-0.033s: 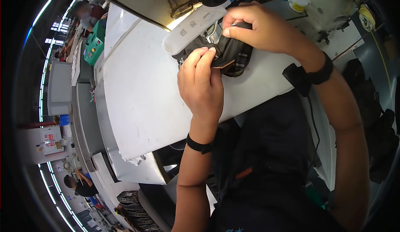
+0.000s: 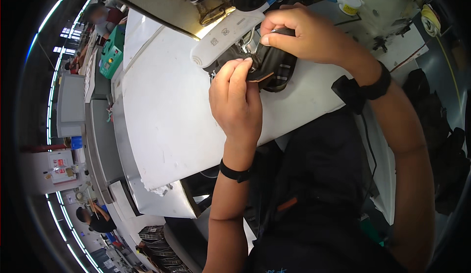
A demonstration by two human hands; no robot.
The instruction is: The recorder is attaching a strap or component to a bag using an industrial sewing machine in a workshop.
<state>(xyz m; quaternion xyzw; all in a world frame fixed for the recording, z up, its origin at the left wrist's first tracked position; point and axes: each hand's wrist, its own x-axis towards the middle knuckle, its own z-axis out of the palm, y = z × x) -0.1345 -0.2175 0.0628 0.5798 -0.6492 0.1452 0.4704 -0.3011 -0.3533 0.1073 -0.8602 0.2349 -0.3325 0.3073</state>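
Observation:
Under the head of a sewing machine (image 2: 225, 35) lies a dark fabric piece (image 2: 280, 67) with a zipper along its edge. My right hand (image 2: 299, 32) pinches a zipper tape (image 2: 283, 30), whose toothed edge runs down toward the presser foot (image 2: 250, 40). My left hand (image 2: 237, 91) is in front of the foot, fingertips pressed together on the dark fabric close to the needle area. A brownish-orange strip edges the fabric beside the left fingers. What lies under those fingertips is hidden.
The white table (image 2: 171, 116) spreads to the left and front. A white-capped bottle (image 2: 350, 3) and a yellow cord bundle (image 2: 431, 22) are at the right. Dark fabric (image 2: 431, 126) hangs at the far right. A green machine (image 2: 113, 52) and other people are at far left.
Almost nothing differs. The fabric and both hands have shifted very slightly, and both keep their hold.

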